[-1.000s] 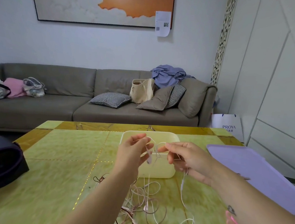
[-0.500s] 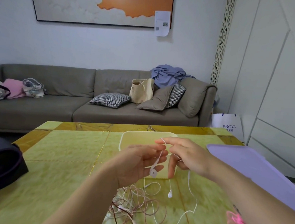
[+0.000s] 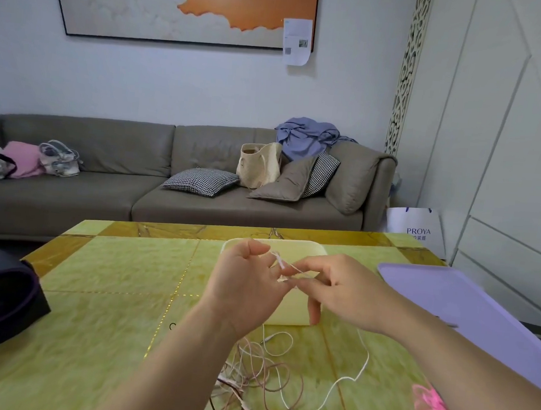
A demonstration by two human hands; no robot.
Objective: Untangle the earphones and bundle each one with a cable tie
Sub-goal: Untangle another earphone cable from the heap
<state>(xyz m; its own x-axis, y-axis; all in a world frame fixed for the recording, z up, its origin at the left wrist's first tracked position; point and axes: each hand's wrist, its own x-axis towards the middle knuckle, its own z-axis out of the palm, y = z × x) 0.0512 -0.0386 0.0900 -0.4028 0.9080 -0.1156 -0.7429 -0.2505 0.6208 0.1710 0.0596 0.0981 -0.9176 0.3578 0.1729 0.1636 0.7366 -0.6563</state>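
Above the green worktop (image 3: 111, 273), a person's left hand (image 3: 247, 280) and right hand (image 3: 346, 295) meet. The fingers of both pinch a short stretch of white earphone cable (image 3: 351, 378) running crosswise between them. The rest trails down to the pink tangle (image 3: 255, 378) below the left wrist. Half a second earlier the left hand sat lower, an earbud dangling.
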